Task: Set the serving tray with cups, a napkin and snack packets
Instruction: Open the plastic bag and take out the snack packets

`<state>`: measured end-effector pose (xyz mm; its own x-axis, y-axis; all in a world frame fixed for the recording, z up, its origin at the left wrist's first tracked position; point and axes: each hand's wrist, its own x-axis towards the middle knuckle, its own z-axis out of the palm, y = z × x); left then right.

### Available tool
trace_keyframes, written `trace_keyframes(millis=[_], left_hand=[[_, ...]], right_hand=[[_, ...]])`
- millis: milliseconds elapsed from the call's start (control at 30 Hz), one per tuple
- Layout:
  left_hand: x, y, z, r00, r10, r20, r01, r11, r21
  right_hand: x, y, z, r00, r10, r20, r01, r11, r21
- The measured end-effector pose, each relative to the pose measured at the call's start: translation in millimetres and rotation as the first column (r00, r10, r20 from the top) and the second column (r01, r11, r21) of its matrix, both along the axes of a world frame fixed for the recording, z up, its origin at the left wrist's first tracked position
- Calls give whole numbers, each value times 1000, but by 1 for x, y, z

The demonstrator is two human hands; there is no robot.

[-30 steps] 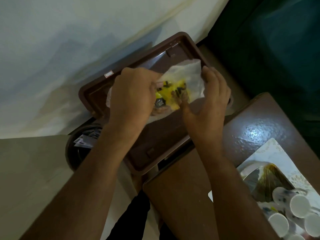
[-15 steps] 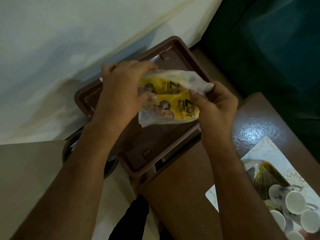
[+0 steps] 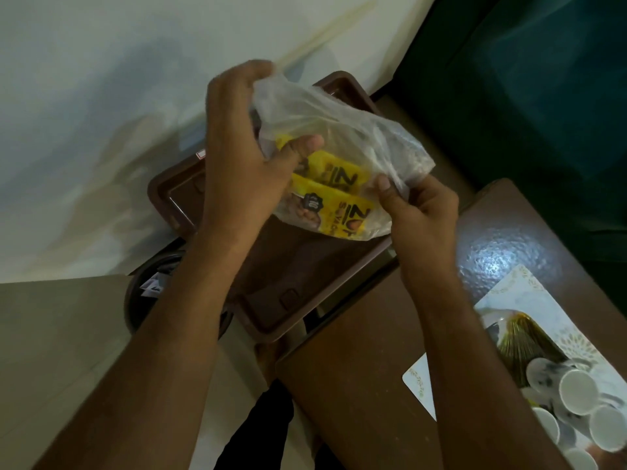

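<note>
A clear plastic bag [image 3: 346, 130] with yellow snack packets [image 3: 342, 201] inside is held above the brown serving tray [image 3: 271, 317]. My left hand [image 3: 244, 144] grips the bag's upper left end, thumb pressed on a packet through the plastic. My right hand [image 3: 420, 212] pinches the bag's lower right edge. The tray's floor under the bag looks bare. Several white cups [image 3: 576, 391] lie at the lower right, partly cut off by the frame edge.
The cups rest on a white patterned tray [image 3: 509, 286] with a gold-and-dark folded item [image 3: 515, 344], on a brown table [image 3: 366, 385]. A dark round bin [image 3: 142, 300] sits under the tray's left end. A dark green seat [image 3: 526, 96] fills the upper right.
Both hands have lifted the bag of packets higher above the tray and pulled it wider. The left hand shifted toward the bag's top end.
</note>
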<state>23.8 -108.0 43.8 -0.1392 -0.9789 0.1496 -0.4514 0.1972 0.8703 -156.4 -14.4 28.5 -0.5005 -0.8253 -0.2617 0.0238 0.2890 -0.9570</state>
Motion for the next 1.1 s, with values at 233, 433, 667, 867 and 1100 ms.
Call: trace_keyframes(millis=[233, 433, 667, 867, 1100], left_hand=[[18, 3, -22, 987, -3, -163, 75, 894, 441], [9, 1, -14, 984, 78, -159, -23, 948, 318], [-3, -1, -10, 938, 225, -263, -145, 945, 293], [-8, -12, -5, 943, 215, -255, -193, 975, 110], [-3, -14, 2, 931, 196, -307, -168, 979, 115]], right_hand=[[2, -3, -4, 982, -104, 160, 116, 991, -67], [-5, -4, -8, 944, -328, 35, 329, 944, -26], [0, -7, 1, 951, -290, -107, 273, 951, -147], [-8, 0, -3, 999, 35, 10, -33, 991, -133], [2, -2, -3, 989, -138, 62, 143, 985, -91]])
